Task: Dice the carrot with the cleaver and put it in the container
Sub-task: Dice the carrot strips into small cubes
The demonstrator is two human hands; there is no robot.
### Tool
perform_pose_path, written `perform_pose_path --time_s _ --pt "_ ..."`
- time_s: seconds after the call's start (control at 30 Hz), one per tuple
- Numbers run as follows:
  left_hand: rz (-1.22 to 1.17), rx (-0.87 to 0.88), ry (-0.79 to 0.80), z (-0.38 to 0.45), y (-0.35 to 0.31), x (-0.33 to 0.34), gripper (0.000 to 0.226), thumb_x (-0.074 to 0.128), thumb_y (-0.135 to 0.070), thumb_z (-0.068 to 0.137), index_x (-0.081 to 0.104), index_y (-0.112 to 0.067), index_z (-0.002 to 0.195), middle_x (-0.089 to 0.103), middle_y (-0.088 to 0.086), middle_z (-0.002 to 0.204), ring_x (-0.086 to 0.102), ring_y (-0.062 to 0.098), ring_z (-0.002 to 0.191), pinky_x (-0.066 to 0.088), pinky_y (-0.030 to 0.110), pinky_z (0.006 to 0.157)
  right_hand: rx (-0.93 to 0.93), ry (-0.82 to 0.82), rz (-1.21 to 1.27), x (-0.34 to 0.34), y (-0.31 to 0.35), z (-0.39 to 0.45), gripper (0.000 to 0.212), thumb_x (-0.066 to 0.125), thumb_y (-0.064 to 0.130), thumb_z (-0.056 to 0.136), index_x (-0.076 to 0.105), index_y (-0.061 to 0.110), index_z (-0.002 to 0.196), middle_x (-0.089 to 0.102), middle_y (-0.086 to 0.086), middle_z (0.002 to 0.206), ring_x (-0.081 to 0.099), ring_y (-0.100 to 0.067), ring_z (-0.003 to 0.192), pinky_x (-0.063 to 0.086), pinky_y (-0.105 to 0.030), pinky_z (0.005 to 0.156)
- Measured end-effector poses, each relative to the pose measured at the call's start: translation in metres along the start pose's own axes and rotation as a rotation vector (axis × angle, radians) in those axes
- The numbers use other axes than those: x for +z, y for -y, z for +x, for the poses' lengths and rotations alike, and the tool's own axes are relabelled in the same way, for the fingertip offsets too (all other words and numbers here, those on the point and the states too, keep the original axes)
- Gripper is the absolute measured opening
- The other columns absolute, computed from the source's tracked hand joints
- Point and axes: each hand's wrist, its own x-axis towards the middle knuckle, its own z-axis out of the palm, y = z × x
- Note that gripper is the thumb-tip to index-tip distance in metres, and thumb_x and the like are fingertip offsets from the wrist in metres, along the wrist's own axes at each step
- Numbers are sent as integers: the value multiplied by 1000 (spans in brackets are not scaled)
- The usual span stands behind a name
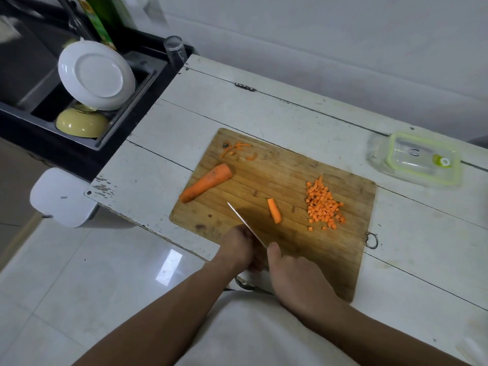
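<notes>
A wooden cutting board [330,260] lies on the white table. On its left part rests a large carrot piece [206,183], with a short carrot strip [274,213] near the middle and a pile of diced carrot [324,204] to the right. The cleaver [245,223] is seen spine-up over the board's near left part. My right hand [293,270] grips its handle end, thumb beside the blade. My left hand [239,247] rests against the blade's left face with its fingers curled and partly hidden. A clear container [414,159] with a green-rimmed lid stands at the far right.
Carrot peel scraps [237,149] lie at the board's far left corner. Left of the table is a dark sink [23,75] holding a white plate [96,75] and a yellow bowl [80,122]. A glass [174,50] stands by the table's far corner. A white bin [62,198] sits on the floor.
</notes>
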Motion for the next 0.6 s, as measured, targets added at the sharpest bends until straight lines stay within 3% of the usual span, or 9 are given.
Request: perform_pose_path --time_s 0.1,0.23,0.3,0.4,0.5,0.6 --pt "-9 -14 -6 -5 -4 -1 30 40 -10 107 62 -11 86 67 14 67 65 23 47 56 32 44 -2 -37 -27 3 1 14 31 39 6 100 32 13 129 68 -10 104 69 -33 90 39 -39 62" --pt "163 3 10 -5 -11 -4 20 47 -15 105 66 -9 102 69 11 91 65 24 80 58 38 80 -27 -135 -12 6 11 30 28 40 9 100 36 14 127 69 -8 102 69 -33 87 39 -39 60" --pt "215 -1 21 -8 -14 -5 20 47 -11 104 66 -2 105 68 16 97 65 29 89 56 42 88 -4 -166 25 7 12 35 30 40 12 100 36 16 129 69 -8 102 69 -34 88 40 -39 61" --pt "79 -51 52 -4 -7 -8 30 42 -8 104 65 1 87 69 24 75 66 34 63 60 55 74 138 -160 218 4 -8 33 29 39 22 103 34 21 132 69 -11 101 67 -37 91 43 -40 64" --pt "135 4 -1 4 2 -15 27 45 -19 105 64 -3 93 73 24 79 70 32 61 61 49 65 178 -215 404 4 -41 21 24 39 34 106 41 21 126 66 -7 89 65 -31 82 41 -35 58" --pt "145 62 -90 6 2 -21 23 51 -28 104 63 -10 95 73 12 72 71 25 59 58 35 56 197 -253 574 12 -67 10 20 44 34 104 48 25 122 62 4 79 64 -21 70 44 -33 57"
